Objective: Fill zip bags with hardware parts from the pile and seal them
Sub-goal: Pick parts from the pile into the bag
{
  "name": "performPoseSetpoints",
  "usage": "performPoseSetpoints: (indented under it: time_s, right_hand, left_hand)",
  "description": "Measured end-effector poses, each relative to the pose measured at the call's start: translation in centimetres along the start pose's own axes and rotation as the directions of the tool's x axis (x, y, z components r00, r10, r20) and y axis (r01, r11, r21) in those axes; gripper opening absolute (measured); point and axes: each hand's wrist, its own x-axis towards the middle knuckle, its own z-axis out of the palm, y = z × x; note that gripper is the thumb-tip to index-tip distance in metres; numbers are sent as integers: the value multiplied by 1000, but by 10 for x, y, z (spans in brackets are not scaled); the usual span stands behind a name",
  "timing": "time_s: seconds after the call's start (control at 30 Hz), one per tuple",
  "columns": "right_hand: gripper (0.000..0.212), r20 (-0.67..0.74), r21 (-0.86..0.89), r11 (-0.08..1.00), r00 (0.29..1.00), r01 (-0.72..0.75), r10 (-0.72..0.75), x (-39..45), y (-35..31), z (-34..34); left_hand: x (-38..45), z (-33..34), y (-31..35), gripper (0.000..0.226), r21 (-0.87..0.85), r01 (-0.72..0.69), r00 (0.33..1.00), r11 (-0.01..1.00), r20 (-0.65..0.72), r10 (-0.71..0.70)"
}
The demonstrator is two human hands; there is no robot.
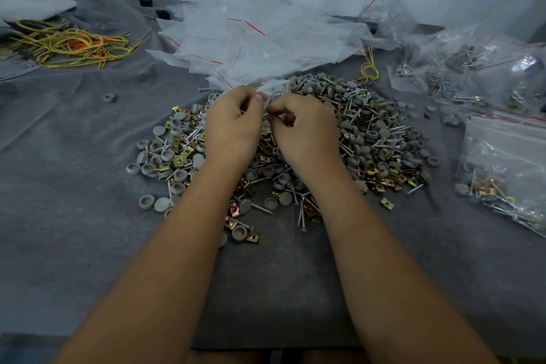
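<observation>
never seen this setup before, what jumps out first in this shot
A big pile of hardware parts fills the middle of the grey cloth, with the left hand and right hand pinching a small zip bag above it. Empty bags heap behind; filled bags lie right.

Both bare forearms are stretched forward, the left hand [233, 124] and right hand [304, 127] held close together, fingers curled in a pinch.
</observation>
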Motion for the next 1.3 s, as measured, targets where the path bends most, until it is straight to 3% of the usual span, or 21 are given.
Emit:
performPoseSetpoints:
  time_s: [0.2, 0.4, 0.6, 0.73, 0.9, 1.13, 1.3]
  right_hand:
    - [13, -20, 124, 992, 1000, -2, 5, -1, -6, 0]
    - [13, 63, -53, 994, 994, 95, -92, 0, -1, 0]
    - [15, -171, 124, 991, 983, -47, 67, 3, -1, -11]
    - [23, -231, -27, 986, 960, -167, 156, 8, 7, -18]
    - [25, -57, -327, 930, 986, -169, 159, 9, 11, -25]
    - [26, 196, -520, 854, 972, -9, 129, 8, 8, -28]
    - [25, 274, -611, 789, 953, 65, 134, 4, 6, -24]
  left_hand:
    - [-3, -1, 5, 16, -8, -62, 997, 998, -37, 61]
    - [-1, 1, -1, 16, 108, -84, 995, 991, -41, 89]
    - [-1, 1, -1, 16, 172, -41, 998, 984, -47, 50]
    - [1, 2, 0, 19, 180, -6, 1000, 984, -26, 11]
    - [8, 3, 5, 19, 254, 106, 994, 961, -65, -93]
    - [5, 20, 13, 19, 217, 163, 986, 962, -66, -152]
    - [1, 20, 8, 21, 201, 132, 991, 971, -45, -126]
